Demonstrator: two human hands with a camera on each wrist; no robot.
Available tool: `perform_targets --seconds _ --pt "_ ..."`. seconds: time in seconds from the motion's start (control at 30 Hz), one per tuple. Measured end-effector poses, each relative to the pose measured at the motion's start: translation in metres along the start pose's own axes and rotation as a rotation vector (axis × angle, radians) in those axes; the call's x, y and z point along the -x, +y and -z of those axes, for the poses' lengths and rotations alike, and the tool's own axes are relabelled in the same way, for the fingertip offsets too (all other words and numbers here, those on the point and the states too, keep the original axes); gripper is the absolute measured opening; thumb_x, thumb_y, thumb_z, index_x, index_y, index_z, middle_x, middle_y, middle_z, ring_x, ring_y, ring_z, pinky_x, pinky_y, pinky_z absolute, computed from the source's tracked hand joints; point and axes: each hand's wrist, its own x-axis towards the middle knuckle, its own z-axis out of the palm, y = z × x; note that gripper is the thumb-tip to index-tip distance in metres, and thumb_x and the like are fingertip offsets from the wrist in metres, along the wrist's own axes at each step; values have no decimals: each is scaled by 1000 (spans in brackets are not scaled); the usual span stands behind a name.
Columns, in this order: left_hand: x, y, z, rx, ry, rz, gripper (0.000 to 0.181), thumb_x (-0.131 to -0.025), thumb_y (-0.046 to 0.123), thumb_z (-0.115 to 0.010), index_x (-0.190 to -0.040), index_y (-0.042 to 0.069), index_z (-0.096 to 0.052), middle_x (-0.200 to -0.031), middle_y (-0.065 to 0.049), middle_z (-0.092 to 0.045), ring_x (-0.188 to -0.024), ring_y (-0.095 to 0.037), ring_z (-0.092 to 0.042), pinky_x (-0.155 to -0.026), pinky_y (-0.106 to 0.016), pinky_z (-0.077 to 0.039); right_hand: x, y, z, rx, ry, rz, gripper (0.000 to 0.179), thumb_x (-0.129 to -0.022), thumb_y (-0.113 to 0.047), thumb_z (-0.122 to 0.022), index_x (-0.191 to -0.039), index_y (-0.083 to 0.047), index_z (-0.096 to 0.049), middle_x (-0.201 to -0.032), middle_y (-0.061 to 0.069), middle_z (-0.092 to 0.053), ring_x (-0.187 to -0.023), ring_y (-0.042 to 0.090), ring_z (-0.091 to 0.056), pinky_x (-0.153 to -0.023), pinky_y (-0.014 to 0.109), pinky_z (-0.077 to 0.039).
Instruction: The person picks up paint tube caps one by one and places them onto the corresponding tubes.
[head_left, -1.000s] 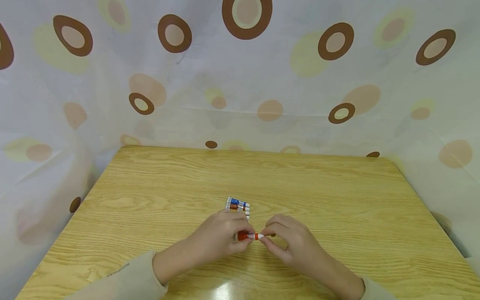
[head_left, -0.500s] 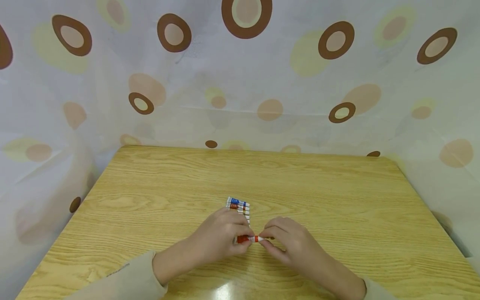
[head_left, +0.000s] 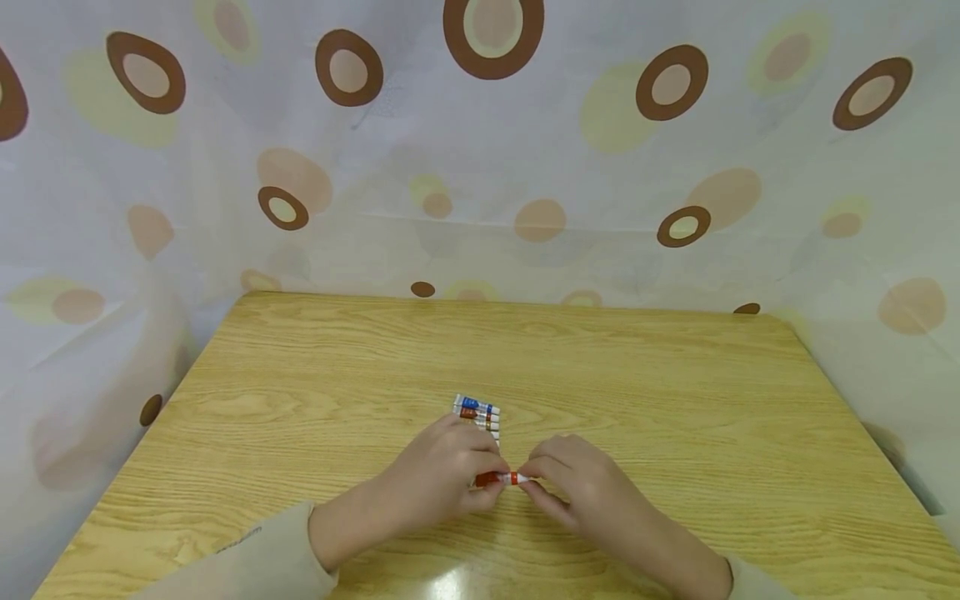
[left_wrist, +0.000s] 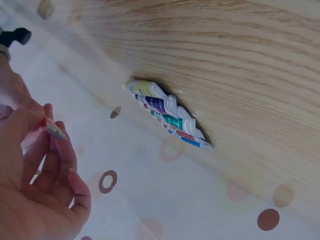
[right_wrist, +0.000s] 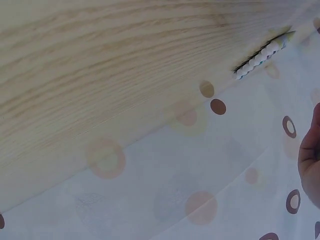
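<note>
A small red-labelled paint tube [head_left: 487, 479] lies level between the two hands at the near middle of the table. My left hand [head_left: 438, 471] pinches its body between thumb and fingers. At the other end, the right hand's [head_left: 585, 487] thumb and fingertips grip the white cap [head_left: 523, 478]. The left wrist view shows the tube's flat silvery end [left_wrist: 56, 131] sticking out of the left fingers. Beyond the left hand, a row of several paint tubes [head_left: 480, 406] lies side by side, partly hidden by that hand. Only an edge of the right hand shows in the right wrist view.
The wood-grain table [head_left: 637, 375] is backed and flanked by a pale curtain [head_left: 480, 167] with brown and yellow circles. In the left wrist view, the tubes in the row [left_wrist: 172, 121] carry yellow, purple, green, red and blue labels.
Both hands have shifted very slightly towards the table's near edge with the red paint tube. Their hold on the tube and cap stays the same, and the row of tubes has not moved.
</note>
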Motion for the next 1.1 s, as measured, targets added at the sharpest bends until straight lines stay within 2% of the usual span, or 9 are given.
perform_targets --seconds 0.1,0.2,0.37,0.5,0.67,0.8,0.93,1.1 --pt "0 1 0 -13 -7 -6 2 -82 20 -83 -83 18 -82 -81 12 -72 -74 -2 -63 -78 -20 -50 1 0 0 -12 -14 -1 33 -108 -29 -52 -88 -14 -73 -89 -7 -70 -80 7 -64 -75 17 -53" --pt "-1 2 0 -29 -20 -3 3 -82 21 -84 -84 19 -82 -81 11 -72 -74 -2 -63 -77 -19 -49 1 -2 1 -46 -51 -52 28 -107 -28 -57 -88 -15 -73 -89 -8 -70 -81 5 -63 -76 15 -53" --pt "0 4 -2 -36 -36 30 7 -81 23 -86 -85 19 -82 -83 11 -73 -73 -1 -63 -70 -16 -43 3 -2 0 -117 -85 -154 5 -93 -14 -77 -89 -14 -74 -88 -9 -70 -78 3 -63 -72 11 -52" --pt "2 3 -6 -21 -78 96 5 -81 21 -85 -85 19 -82 -83 9 -71 -72 -2 -60 -67 -16 -41 5 2 0 -83 -81 -188 14 -83 -9 -84 -89 -15 -74 -89 -9 -70 -79 4 -64 -74 14 -54" --pt "4 1 -11 -56 -155 158 4 -83 21 -84 -84 18 -82 -82 8 -69 -73 -5 -61 -68 -21 -47 9 7 3 -42 -54 -194 16 -81 -9 -85 -92 -14 -74 -92 -8 -70 -80 5 -65 -75 17 -54" --pt "6 -1 -15 -81 -190 169 6 -84 25 -84 -84 19 -83 -80 8 -69 -71 -6 -62 -67 -23 -47 10 11 6 -24 -49 -210 14 -83 -11 -84 -92 -14 -74 -94 -8 -70 -80 5 -65 -74 16 -54" --pt "7 -3 -19 -106 -213 172 7 -85 26 -83 -83 19 -83 -78 8 -68 -68 -6 -60 -65 -22 -44 12 14 9 -8 -36 -231 18 -80 -10 -85 -94 -16 -74 -95 -8 -70 -80 6 -64 -74 14 -52" --pt "8 -6 -25 -120 -239 172 7 -86 25 -82 -80 20 -81 -77 8 -68 -69 -5 -59 -65 -23 -44 13 18 12 12 -20 -251 18 -81 -9 -84 -94 -16 -75 -95 -9 -71 -76 7 -62 -69 17 -51"
